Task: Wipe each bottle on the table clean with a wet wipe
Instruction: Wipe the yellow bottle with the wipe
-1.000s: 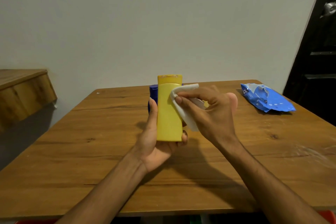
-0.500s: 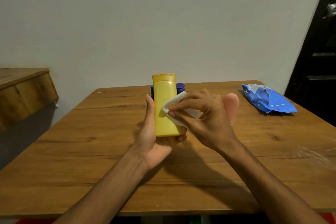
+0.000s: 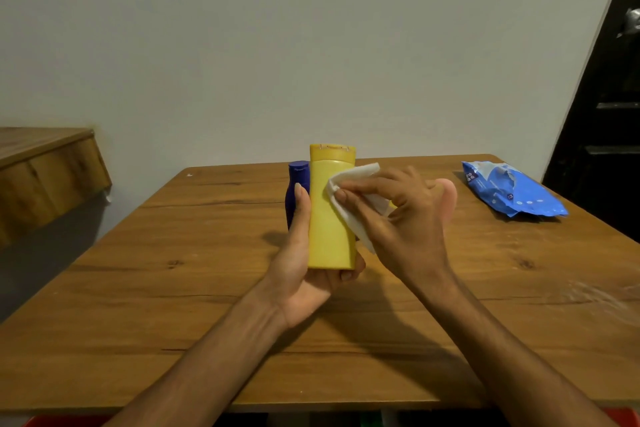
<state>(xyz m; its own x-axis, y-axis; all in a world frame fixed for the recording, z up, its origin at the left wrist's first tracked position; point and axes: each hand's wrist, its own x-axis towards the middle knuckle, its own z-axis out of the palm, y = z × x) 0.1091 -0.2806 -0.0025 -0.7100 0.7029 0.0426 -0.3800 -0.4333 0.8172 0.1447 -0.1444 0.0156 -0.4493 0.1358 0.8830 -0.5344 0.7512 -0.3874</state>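
Across most of the lower view spreads a wooden table [image 3: 145,288], set against a pale wall [image 3: 311,45], with a dark door [image 3: 602,121] at two o'clock and a wooden ledge [image 3: 45,170] at nine o'clock. On the table at about two o'clock lies a blue pack of wipes [image 3: 509,191], well apart from the hands.

Near the centre, the left hand [image 3: 304,274] holds a yellow bottle [image 3: 330,215] upright above the tabletop, thumb up its left side and the fingers curled round its base, clamped on it. From three o'clock, the right hand [image 3: 401,218] presses a white wipe [image 3: 353,194] against the bottle's right face, fingers closed together on the wipe.

Just behind the yellow bottle, at its ten o'clock, stands a dark blue bottle [image 3: 297,184], partly hidden by the thumb. Behind the right hand, at its two o'clock, a rounded pink thing [image 3: 448,194] shows; it may be another bottle, though most of it is covered.
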